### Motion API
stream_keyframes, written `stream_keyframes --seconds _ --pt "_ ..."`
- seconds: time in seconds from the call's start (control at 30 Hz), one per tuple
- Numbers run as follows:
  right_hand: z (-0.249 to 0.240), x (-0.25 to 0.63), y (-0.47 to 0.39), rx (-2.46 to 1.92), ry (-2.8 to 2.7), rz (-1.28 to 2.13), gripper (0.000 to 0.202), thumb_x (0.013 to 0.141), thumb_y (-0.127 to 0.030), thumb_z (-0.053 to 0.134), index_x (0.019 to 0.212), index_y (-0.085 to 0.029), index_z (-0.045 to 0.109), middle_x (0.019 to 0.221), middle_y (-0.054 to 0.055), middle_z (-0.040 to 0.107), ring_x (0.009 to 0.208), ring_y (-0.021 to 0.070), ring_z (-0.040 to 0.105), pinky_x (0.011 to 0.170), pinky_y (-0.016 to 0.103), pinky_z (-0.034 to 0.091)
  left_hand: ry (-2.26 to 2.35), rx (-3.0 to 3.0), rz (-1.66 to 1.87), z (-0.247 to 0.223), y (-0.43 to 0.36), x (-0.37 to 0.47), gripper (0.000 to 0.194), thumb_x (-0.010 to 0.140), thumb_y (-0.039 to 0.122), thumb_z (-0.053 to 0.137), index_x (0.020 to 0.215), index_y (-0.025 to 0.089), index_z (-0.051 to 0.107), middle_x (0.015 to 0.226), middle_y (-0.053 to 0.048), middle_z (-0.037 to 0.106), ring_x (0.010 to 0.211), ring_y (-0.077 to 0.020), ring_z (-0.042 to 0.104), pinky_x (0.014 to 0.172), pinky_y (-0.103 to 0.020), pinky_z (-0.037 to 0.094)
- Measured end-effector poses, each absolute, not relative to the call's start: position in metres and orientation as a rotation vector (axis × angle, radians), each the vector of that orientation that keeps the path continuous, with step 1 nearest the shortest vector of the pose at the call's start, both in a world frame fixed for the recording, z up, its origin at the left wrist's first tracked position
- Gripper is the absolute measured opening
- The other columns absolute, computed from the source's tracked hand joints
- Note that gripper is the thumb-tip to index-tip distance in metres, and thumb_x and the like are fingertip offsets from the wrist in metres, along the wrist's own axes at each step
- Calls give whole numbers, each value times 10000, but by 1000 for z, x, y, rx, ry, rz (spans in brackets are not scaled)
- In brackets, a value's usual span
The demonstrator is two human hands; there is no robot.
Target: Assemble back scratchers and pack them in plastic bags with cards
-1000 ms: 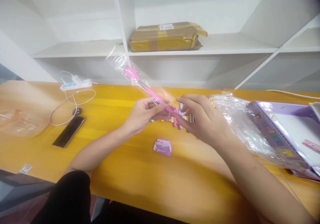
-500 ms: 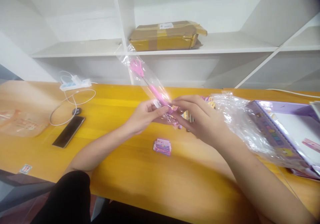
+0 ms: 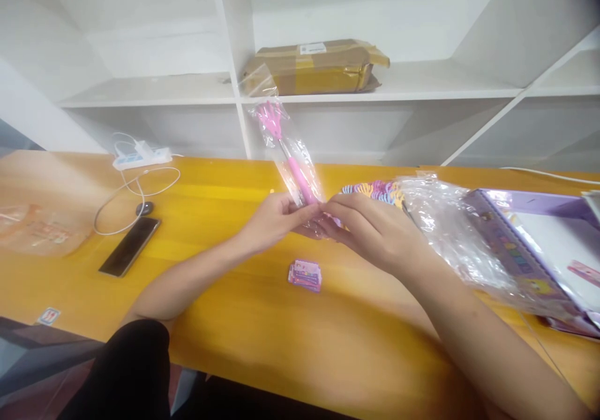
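A pink stick-shaped item (image 3: 300, 179) with a hand-like pink head and a metal rod lies inside a clear plastic bag (image 3: 262, 82), tilted up over the table. My left hand (image 3: 276, 220) grips the bag's lower end between thumb and fingers. My right hand (image 3: 370, 226) pinches the same end from the right, its fingertips meeting the left thumb. Below the hands a small stack of purple and pink cards (image 3: 305, 275) rests on the table. Behind my right hand sit colourful round-edged pieces (image 3: 375, 190), partly hidden.
Clear plastic bags (image 3: 450, 232) are piled at the right, beside a purple box (image 3: 520, 251). On the left are a phone (image 3: 129, 247), a mouse (image 3: 145, 208), a power strip (image 3: 143, 156) and an orange bag (image 3: 42, 231). A taped carton (image 3: 314, 73) stands on the shelf.
The bagged pink item has turned more upright and its head has shifted right. My right hand's fingers have closed in, uncovering more of the colourful pieces behind.
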State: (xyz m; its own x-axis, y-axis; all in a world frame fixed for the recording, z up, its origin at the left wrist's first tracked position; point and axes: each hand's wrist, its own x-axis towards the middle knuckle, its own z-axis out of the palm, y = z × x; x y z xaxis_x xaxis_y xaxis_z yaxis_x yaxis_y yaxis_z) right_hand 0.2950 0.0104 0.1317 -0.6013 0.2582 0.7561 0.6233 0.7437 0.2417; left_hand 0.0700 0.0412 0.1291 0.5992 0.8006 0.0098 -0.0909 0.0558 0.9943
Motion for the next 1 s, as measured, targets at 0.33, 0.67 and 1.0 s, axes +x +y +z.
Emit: stream_keyframes --seconds 0.33,0.67,1.0 --pt "135 297 10 -690 -2183 -641 290 965 -211 717 1240 -204 624 1028 58 750 839 169 691 700 295 534 722 1390 850 132 39 70 460 877 529 807 1087 124 748 987 -108 819 854 -217 810 826 -336 669" --pt "152 307 -1 -858 -2257 -205 168 1036 -334 640 1178 -274 707 881 1 751 637 122 637 583 285 475 676 1378 807 140 42 64 519 901 521 789 1217 138 639 976 -123 810 751 -205 795 697 -310 645" --pt "144 298 6 -674 -2282 -140 62 1023 -216 633 1083 -227 645 1020 33 766 821 142 702 642 278 490 606 1425 819 132 42 70 491 897 473 806 1253 170 660 1003 -76 756 814 -165 738 772 -299 576"
